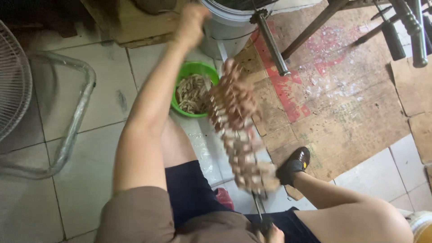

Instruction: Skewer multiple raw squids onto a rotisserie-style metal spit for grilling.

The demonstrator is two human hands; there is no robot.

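We see the left hand point(192, 20) stretched out to the rim of a white bucket point(225, 27) on the tiled floor point(90, 135); whether its fingers are closed we cannot tell. The right hand point(272, 234), at the bottom edge of the view, grips the end of a metal skewer point(258, 204) loaded with blurred chunks of meat point(238, 121). The skewer slants over a green bowl point(194, 69) of shredded strips standing just beside the bucket. Flattened cardboard point(342, 90) covers the floor to the right.

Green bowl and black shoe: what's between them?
Head view: the meat-loaded skewer crosses between the green bowl and the black shoe, above pale floor tile.
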